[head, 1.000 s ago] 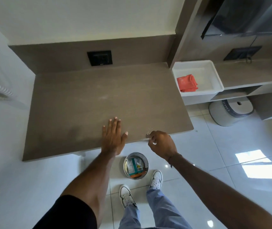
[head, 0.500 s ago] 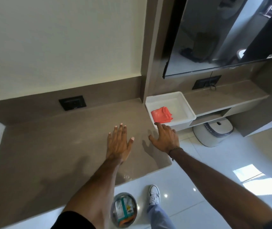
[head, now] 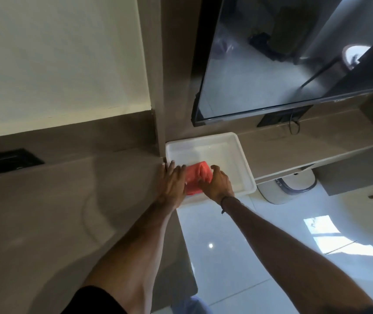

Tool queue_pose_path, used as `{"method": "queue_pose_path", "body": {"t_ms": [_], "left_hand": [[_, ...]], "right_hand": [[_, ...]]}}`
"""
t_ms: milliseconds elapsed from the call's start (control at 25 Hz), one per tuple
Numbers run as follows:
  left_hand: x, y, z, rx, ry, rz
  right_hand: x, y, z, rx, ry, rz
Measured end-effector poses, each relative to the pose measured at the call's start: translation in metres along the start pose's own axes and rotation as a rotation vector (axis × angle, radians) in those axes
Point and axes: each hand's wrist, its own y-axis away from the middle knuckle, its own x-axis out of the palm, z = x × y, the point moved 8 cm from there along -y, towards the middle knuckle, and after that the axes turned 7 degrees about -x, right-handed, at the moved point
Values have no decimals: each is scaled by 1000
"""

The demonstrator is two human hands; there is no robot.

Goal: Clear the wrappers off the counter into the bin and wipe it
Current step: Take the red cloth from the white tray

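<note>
A folded red cloth (head: 196,179) lies in the near left part of a white plastic tray (head: 233,152), just right of the brown counter (head: 56,211). My right hand (head: 217,183) rests on the cloth's right side with fingers curled over it. My left hand (head: 173,181) lies flat at the counter's right edge, fingers spread, its fingertips touching the cloth's left side. No wrappers show on the counter. The bin is out of view.
A dark screen (head: 294,53) hangs on the wall above a lower shelf (head: 305,146). A grey round appliance (head: 289,189) stands on the white tiled floor (head: 260,245) under the shelf. A black socket plate (head: 8,159) is set in the counter's back panel.
Both hands moved right from the counter to the tray and now touch the red cloth. The view swung up and right, so the metal bin on the floor has left the frame.
</note>
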Motion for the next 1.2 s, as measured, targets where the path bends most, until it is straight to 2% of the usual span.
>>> {"method": "queue_pose_path", "body": {"t_ms": [120,200,240,320,400,480,640,760,840,1000,1120,1200], "left_hand": [[16,-34,-9,44,-213,131],[17,-45,-15,47,-236,153],[14,-48,-18,43,-186,152],[-4,-49,-23,43,57,102],[-29,-35,-16,32,364,55],[-52,-7,8,8,553,9],[-63,74,74,-79,626,-26],[-54,119,116,-203,664,-8],[-53,139,131,-220,649,-28],[-42,172,144,-209,627,-24],[-35,214,150,-192,441,-145],[-34,254,151,-178,442,-234]], "right_hand": [[18,-30,-19,57,-37,37],[26,-43,-23,42,-30,61],[28,-46,-23,46,-45,96],[26,-45,-20,68,-116,153],[13,-32,-12,60,-191,122],[4,-8,7,-8,-258,93],[43,55,60,-167,-239,235],[84,88,85,-212,-174,318],[104,109,94,-220,-126,333],[116,148,97,-251,-56,255],[101,190,93,-271,6,35],[93,234,88,-330,122,-153]]}}
